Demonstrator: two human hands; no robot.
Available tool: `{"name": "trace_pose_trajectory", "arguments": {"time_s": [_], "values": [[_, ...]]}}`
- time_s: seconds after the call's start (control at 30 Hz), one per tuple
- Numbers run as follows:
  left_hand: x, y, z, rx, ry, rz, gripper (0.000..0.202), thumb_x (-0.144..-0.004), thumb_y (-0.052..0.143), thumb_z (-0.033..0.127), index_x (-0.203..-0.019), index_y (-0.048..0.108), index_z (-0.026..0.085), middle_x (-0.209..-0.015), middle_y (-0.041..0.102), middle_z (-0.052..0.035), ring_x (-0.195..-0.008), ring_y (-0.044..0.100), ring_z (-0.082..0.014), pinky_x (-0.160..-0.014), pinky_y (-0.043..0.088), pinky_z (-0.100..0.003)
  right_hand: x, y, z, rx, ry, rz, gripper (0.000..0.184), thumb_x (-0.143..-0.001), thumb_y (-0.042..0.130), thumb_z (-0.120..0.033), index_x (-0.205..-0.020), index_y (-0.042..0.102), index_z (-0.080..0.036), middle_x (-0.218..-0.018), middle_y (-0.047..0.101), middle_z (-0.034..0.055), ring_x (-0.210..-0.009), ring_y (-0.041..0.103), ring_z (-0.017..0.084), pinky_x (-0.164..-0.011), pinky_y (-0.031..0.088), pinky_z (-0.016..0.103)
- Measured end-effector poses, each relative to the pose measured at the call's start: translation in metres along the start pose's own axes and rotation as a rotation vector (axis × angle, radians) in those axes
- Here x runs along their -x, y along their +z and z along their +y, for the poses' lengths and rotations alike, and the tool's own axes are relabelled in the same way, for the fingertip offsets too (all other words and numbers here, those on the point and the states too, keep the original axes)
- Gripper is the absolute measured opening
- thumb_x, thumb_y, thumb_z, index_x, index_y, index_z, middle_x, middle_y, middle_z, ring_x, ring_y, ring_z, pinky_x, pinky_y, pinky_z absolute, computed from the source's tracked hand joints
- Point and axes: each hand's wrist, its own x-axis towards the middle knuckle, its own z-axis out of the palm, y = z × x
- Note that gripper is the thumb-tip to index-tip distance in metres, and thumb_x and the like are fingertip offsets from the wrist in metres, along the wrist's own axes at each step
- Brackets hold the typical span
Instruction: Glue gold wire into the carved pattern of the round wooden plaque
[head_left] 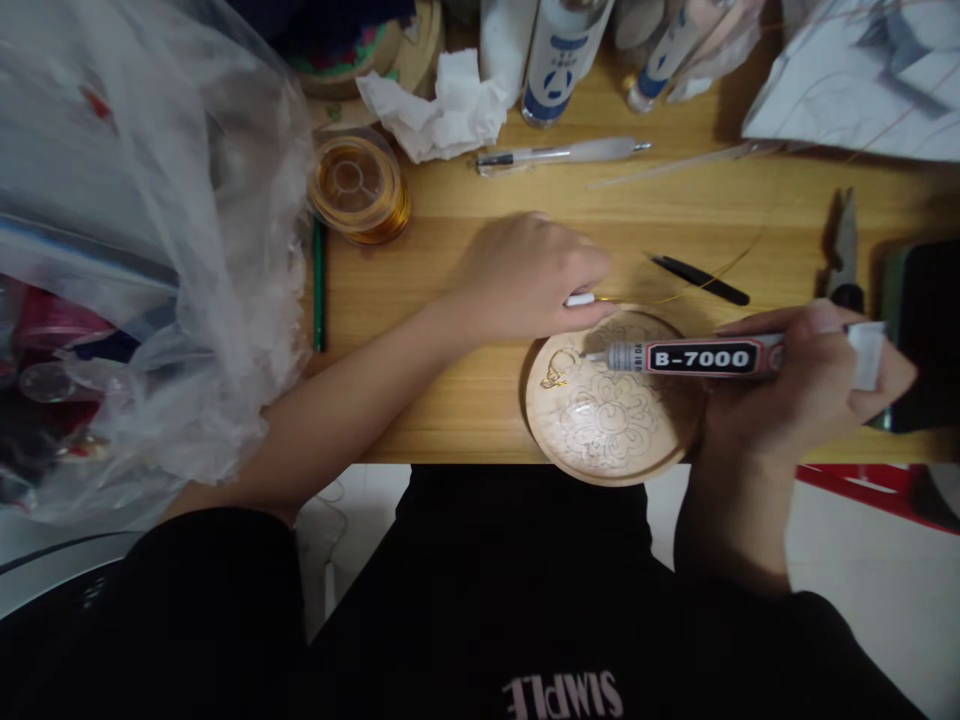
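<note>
Right hand [810, 385] clamped round the glue [697, 358], left hand's [536, 275] fingers pinching a white cap [579, 299]. Disc [553, 425] below, overhanging the table [420, 400] edge. We judge it early: gold wire [553, 380] curls at one side; most drawn lines [609, 420] look bare.

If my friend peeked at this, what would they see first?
Probably the B-7000 tube in the right hand, its nozzle over a round wooden plate. Next, the flower drawing and curly gold wire on that plate. Then the golden spool near crumpled white tissue.
</note>
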Motion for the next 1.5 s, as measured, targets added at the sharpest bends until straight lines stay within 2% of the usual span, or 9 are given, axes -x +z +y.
{"name": "trace_pose_trajectory", "arguments": {"time_s": [0.23,0.4,0.63,0.9,1.03,1.17,1.23,1.37,1.5], "values": [[0.000,0.001,0.000,0.120,-0.019,0.011,0.035,-0.087,0.053,0.050,-0.069,0.063,0.022,-0.064,0.059,-0.0032,-0.067,0.057,-0.0198,-0.062,0.030,-0.034,0.002,0.005,-0.003,0.045,0.028,0.028,0.026,-0.068,0.062,-0.024,-0.062,0.037,-0.022,-0.045,0.058,-0.0100,-0.041,0.052,0.007,-0.041,0.033,0.019],[-0.001,0.000,0.000,0.042,-0.009,-0.003,0.037,-0.088,0.051,0.052,-0.071,0.064,0.022,-0.066,0.060,-0.0040,-0.070,0.059,-0.0215,-0.061,0.030,-0.034,0.001,0.005,-0.004,0.032,0.051,0.046,0.026,-0.065,0.063,-0.024,-0.061,0.037,-0.021,-0.043,0.056,-0.0116,-0.039,0.050,0.006,-0.041,0.035,0.019],[-0.002,-0.002,0.002,0.035,-0.016,-0.042,0.039,-0.088,0.050,0.054,-0.072,0.065,0.022,-0.066,0.059,-0.0046,-0.070,0.060,-0.0235,-0.062,0.033,-0.034,0.000,0.006,-0.005,0.025,0.023,0.079,0.029,-0.062,0.060,-0.022,-0.059,0.031,-0.022,-0.043,0.053,-0.0115,-0.036,0.048,0.006,-0.038,0.033,0.020],[-0.001,0.000,0.000,0.038,0.005,-0.008,0.035,-0.086,0.052,0.051,-0.071,0.063,0.022,-0.062,0.055,-0.0027,-0.070,0.059,-0.0227,-0.062,0.033,-0.033,0.002,0.005,-0.005,-0.006,0.016,0.056,0.032,-0.063,0.060,-0.017,-0.059,0.028,-0.020,-0.047,0.052,-0.0115,-0.037,0.051,0.005,-0.036,0.031,0.018],[-0.001,-0.001,0.000,0.025,0.009,-0.027,0.036,-0.088,0.051,0.052,-0.070,0.062,0.023,-0.064,0.057,-0.0036,-0.070,0.060,-0.0233,-0.062,0.034,-0.034,0.002,0.004,-0.004,-0.042,-0.010,0.048,0.028,-0.065,0.059,-0.014,-0.058,0.032,-0.019,-0.048,0.056,-0.0125,-0.037,0.051,0.004,-0.036,0.029,0.016],[-0.001,-0.001,-0.001,0.017,0.021,-0.022,0.038,-0.089,0.051,0.052,-0.069,0.063,0.022,-0.066,0.060,-0.0046,-0.071,0.060,-0.0238,-0.062,0.035,-0.035,0.004,-0.001,-0.002,0.061,-0.032,-0.062,0.022,-0.077,0.052,-0.013,-0.061,0.038,-0.020,-0.046,0.052,-0.0140,-0.038,0.049,0.002,-0.043,0.032,0.016],[0.000,-0.001,-0.001,0.011,0.026,-0.018,0.038,-0.090,0.050,0.052,-0.070,0.064,0.022,-0.067,0.062,-0.0054,-0.072,0.061,-0.0247,-0.061,0.034,-0.035,0.005,-0.003,0.000,0.111,-0.052,-0.070,0.021,-0.082,0.049,-0.015,-0.063,0.040,-0.020,-0.046,0.051,-0.0141,-0.039,0.048,0.003,-0.046,0.033,0.018],[0.000,-0.001,-0.001,0.009,0.024,-0.026,0.039,-0.090,0.049,0.053,-0.072,0.064,0.022,-0.067,0.061,-0.0051,-0.072,0.061,-0.0241,-0.062,0.034,-0.035,0.003,-0.002,0.005,0.100,-0.095,-0.033,0.016,-0.080,0.051,-0.020,-0.067,0.042,-0.021,-0.045,0.053,-0.0145,-0.040,0.049,0.004,-0.050,0.036,0.021],[0.000,0.000,-0.001,0.020,0.020,-0.009,0.039,-0.089,0.050,0.053,-0.071,0.063,0.022,-0.063,0.057,-0.0036,-0.071,0.059,-0.0225,-0.063,0.034,-0.034,0.001,0.001,0.005,0.073,-0.068,-0.003,0.021,-0.074,0.057,-0.022,-0.064,0.039,-0.021,-0.044,0.055,-0.0133,-0.039,0.049,0.004,-0.048,0.034,0.022]]}}
